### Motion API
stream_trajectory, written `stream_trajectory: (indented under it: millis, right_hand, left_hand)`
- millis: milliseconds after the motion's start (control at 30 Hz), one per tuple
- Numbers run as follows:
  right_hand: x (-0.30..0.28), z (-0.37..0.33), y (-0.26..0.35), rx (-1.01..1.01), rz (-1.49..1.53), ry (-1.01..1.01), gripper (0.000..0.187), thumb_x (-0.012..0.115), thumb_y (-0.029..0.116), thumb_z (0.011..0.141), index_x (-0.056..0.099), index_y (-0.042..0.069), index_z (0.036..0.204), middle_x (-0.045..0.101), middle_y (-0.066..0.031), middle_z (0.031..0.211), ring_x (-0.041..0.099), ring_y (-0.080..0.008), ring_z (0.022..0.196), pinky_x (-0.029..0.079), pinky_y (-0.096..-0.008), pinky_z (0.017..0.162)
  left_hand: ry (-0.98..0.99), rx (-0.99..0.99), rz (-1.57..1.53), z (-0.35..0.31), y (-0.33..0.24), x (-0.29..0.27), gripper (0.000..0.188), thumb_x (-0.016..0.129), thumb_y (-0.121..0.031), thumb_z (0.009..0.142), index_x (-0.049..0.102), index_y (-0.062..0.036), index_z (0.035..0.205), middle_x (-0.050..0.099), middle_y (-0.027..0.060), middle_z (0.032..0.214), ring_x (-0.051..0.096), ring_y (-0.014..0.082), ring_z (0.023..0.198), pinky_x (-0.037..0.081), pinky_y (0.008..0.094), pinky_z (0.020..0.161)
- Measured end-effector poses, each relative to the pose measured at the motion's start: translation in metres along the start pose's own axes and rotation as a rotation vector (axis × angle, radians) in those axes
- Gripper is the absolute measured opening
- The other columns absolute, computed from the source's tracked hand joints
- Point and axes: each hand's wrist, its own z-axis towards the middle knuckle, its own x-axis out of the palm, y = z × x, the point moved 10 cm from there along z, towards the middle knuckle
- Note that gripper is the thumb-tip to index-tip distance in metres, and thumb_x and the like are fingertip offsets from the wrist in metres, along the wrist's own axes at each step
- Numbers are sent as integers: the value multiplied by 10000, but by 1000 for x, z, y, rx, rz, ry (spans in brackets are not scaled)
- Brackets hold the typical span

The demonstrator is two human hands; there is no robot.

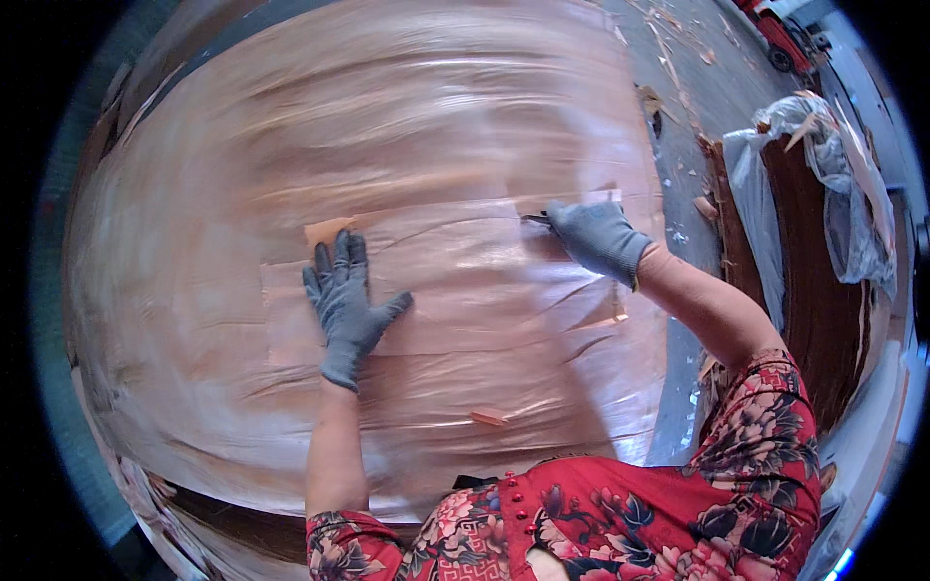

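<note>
A large, wrinkled, pinkish-tan sheet of wood veneer [184, 290] spreads out in front of me. On its middle lies a smaller rectangular veneer piece [450, 315]. My left hand [347, 315], in a grey glove, presses flat on that piece with fingers spread and thumb out to the right. Just beyond its fingertips shows a small orange-tan bit of veneer [327, 229]. Also gloved in grey, my right hand [596, 237] is closed around a slim dark knife [535, 219]. The knife points left, at the smaller piece's far right part; most of its handle is hidden in the glove.
A veneer scrap [489, 418] lies on the sheet close to me. To the right stands a stack of dark brown sheets [814, 261], partly draped in clear plastic film [843, 184]. Wood scraps litter the grey floor [668, 87]. A red wheeled machine [780, 39] is at the far right.
</note>
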Motion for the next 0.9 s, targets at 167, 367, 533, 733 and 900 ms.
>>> stream_trajectory:
  millis: [167,367,533,733,900]
  right_hand:
    - [28,-56,-33,228,109,42,101,462,97,868,469,22,936,631,-195,704,643,-370,646,481,-473,549]
    - [50,-112,-47,406,170,42,140,454,130,877,480,1,926,631,-228,722,645,-383,672,496,-460,580]
    - [53,-146,-45,558,217,69,147,456,113,861,515,5,942,650,-229,791,657,-388,750,506,-471,653]
    - [59,-164,-49,551,165,124,184,468,130,856,524,15,989,654,-215,816,659,-369,763,503,-466,660]
    - [16,-155,-39,559,158,54,201,506,226,890,551,57,989,644,-186,777,635,-373,694,479,-473,623]
  left_hand:
    - [-6,-2,28,2,-4,-4,1055,648,-602,667,192,-91,1470,164,131,1528,71,356,1412,25,520,1102]
    - [-9,10,26,3,-2,-2,1082,679,-599,644,186,-109,1472,160,118,1531,93,349,1407,43,535,1101]
    - [-10,13,39,3,0,0,1038,651,-595,675,192,-113,1471,163,122,1531,112,359,1403,50,536,1097]
    - [-24,24,28,3,-2,-2,1037,634,-627,672,214,-110,1466,165,128,1529,103,347,1408,39,539,1098]
    - [-64,3,-25,-1,1,0,1051,611,-664,667,216,-105,1465,165,135,1527,96,329,1413,20,529,1101]
